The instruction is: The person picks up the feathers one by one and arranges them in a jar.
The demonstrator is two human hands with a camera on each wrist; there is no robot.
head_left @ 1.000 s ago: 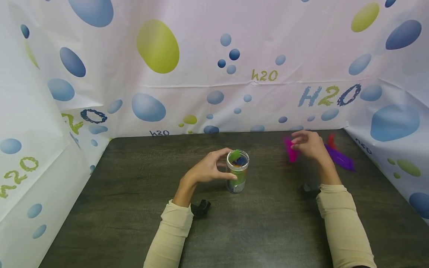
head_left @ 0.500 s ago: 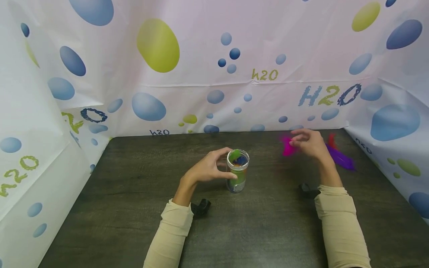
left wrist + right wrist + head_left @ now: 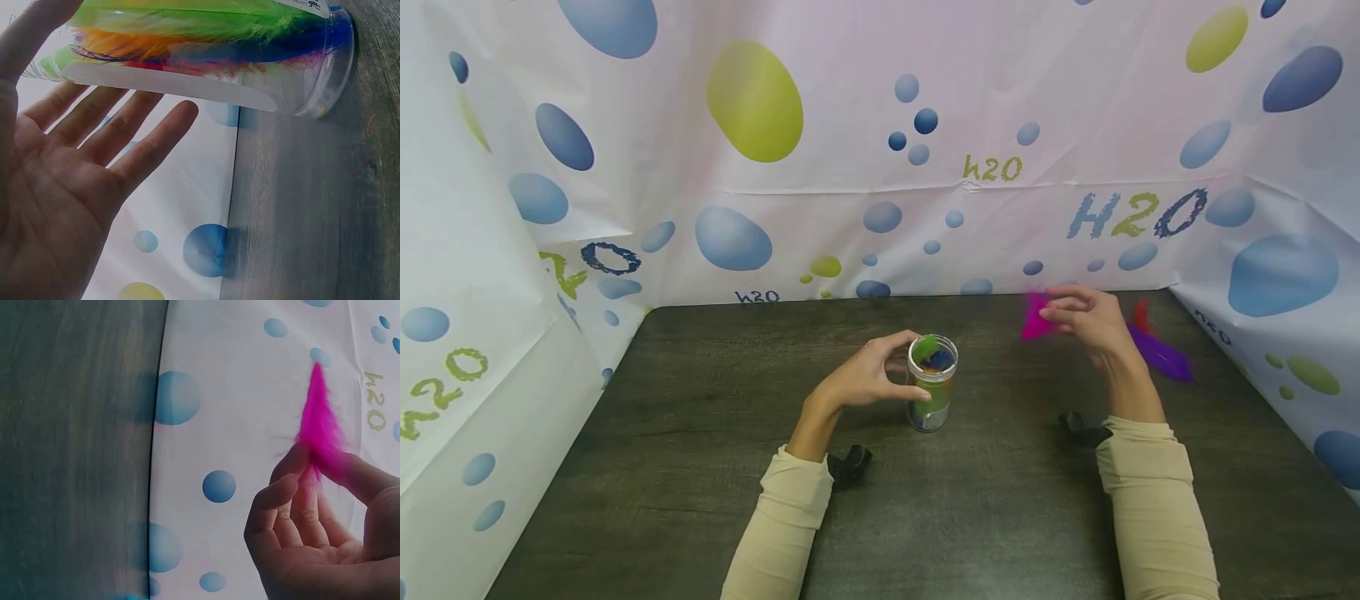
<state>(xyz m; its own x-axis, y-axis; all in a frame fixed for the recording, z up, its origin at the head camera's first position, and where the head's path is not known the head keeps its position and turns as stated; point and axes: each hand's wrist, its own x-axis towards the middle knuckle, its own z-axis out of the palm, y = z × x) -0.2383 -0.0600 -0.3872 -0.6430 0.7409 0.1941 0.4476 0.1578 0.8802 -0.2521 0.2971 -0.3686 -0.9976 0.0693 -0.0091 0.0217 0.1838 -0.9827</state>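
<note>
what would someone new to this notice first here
Probably the bright pink feather, pinched upright in the right hand in the right wrist view. Next, likely the clear jar of colourful feathers, standing mid-table in the left hand's grip. Behind, the white backdrop stands out with its blue and green blobs.

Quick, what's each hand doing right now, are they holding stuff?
Left hand: holding the clear jar between thumb and fingers.
Right hand: pinching a bright pink feather in its fingertips.
</note>
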